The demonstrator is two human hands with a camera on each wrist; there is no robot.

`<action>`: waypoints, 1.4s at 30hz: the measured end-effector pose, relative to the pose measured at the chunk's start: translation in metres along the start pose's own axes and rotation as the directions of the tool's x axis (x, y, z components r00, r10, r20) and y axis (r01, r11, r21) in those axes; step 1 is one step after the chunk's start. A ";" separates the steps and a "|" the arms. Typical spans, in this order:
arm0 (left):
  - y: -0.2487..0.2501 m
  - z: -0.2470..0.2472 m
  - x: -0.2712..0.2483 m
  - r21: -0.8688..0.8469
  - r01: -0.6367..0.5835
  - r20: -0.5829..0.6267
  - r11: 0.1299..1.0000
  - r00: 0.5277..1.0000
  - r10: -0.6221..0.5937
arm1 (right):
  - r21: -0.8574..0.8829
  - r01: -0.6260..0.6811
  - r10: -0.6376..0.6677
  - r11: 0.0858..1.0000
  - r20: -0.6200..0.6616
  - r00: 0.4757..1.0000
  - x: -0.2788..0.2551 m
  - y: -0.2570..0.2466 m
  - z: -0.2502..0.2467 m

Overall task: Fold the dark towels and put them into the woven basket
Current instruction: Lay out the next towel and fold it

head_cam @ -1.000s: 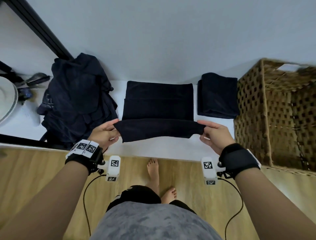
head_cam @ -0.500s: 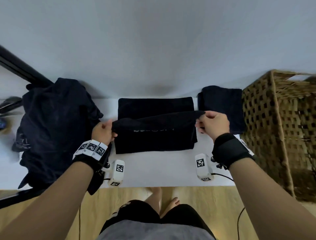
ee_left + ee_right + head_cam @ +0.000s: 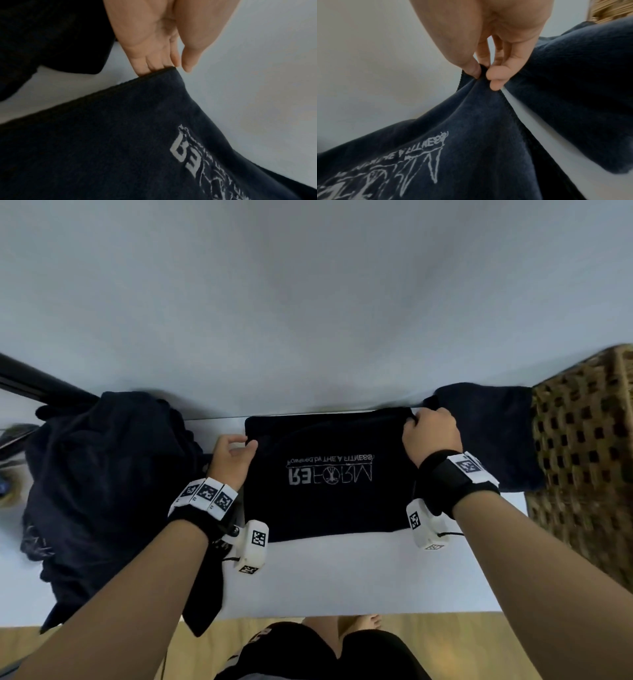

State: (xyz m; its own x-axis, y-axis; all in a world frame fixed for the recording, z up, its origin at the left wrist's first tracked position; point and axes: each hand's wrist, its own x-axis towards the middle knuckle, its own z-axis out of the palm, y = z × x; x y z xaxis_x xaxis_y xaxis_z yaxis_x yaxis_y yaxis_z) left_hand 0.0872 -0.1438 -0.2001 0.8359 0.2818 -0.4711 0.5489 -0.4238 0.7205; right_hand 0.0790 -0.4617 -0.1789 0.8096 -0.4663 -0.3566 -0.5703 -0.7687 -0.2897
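A dark towel (image 3: 329, 474) with a pale printed logo lies doubled over on the white table (image 3: 342, 577). My right hand (image 3: 412, 419) pinches its far right corner between thumb and fingers (image 3: 483, 73). At the far left corner my left hand (image 3: 246, 444) has straight fingers (image 3: 154, 63) tucked under the towel's edge (image 3: 120, 121), and its thumb sits just off the corner. A folded dark towel (image 3: 493, 436) lies to the right, against the woven basket (image 3: 589, 446). The basket's inside is out of view.
A heap of unfolded dark towels (image 3: 102, 481) fills the table's left side and hangs over the front edge. A grey wall rises just behind the table. A black bar (image 3: 34, 385) slants at the far left.
Both hands carried the towel's near edge away from me and laid it on the far edge, so the logo now faces up. The view has dropped closer to the table.
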 end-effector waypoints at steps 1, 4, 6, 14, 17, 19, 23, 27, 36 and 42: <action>0.000 0.001 0.002 0.014 -0.010 0.037 1.000 0.999 0.009 | -0.010 0.013 -0.013 1.000 0.003 1.000 0.002 0.000 0.001; 0.000 0.005 0.010 0.086 -0.086 0.117 0.993 0.990 0.076 | -0.027 0.078 -0.078 0.997 0.025 0.997 0.009 -0.001 0.005; 0.000 0.008 0.014 0.091 -0.128 0.109 0.988 0.987 0.118 | -0.033 0.094 -0.092 0.995 0.038 0.995 0.013 -0.001 0.008; -0.004 0.015 0.022 0.090 -0.122 0.016 0.988 0.992 0.121 | 0.009 0.049 -0.050 0.999 0.080 0.996 0.028 -0.007 0.018; -0.004 0.019 0.027 0.272 -0.172 0.016 0.947 0.985 0.174 | 0.037 0.029 -0.032 0.999 0.087 0.996 0.031 -0.005 0.021; 0.000 0.021 0.031 0.323 -0.173 -0.018 0.931 0.982 0.189 | 0.062 0.020 -0.025 0.998 0.078 0.997 0.034 -0.003 0.022; 0.008 0.024 0.039 0.263 -0.085 -0.073 0.961 0.992 0.107 | 0.113 0.026 -0.030 0.993 0.034 0.999 0.036 0.000 0.024; 0.013 0.025 0.040 0.182 -0.006 -0.073 0.983 0.997 0.019 | 0.139 0.053 -0.057 0.989 0.029 0.998 0.032 -0.003 0.024; 0.016 0.015 0.014 0.168 -0.114 -0.099 0.979 0.986 0.132 | 0.251 -0.014 0.023 0.968 -0.034 0.999 -0.005 0.004 -0.001; 0.018 -0.003 -0.028 0.163 -0.186 -0.067 0.969 0.978 0.199 | 0.368 0.028 0.027 0.929 -0.142 0.990 -0.054 0.016 -0.027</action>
State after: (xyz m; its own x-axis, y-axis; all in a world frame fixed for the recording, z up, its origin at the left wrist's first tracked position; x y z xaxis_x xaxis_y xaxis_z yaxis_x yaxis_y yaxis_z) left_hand 0.0733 -0.1570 -0.1730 0.9262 0.2491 -0.2830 0.3770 -0.6035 0.7026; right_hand 0.0300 -0.4612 -0.1404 0.8056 -0.5441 -0.2345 -0.5588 -0.5662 -0.6060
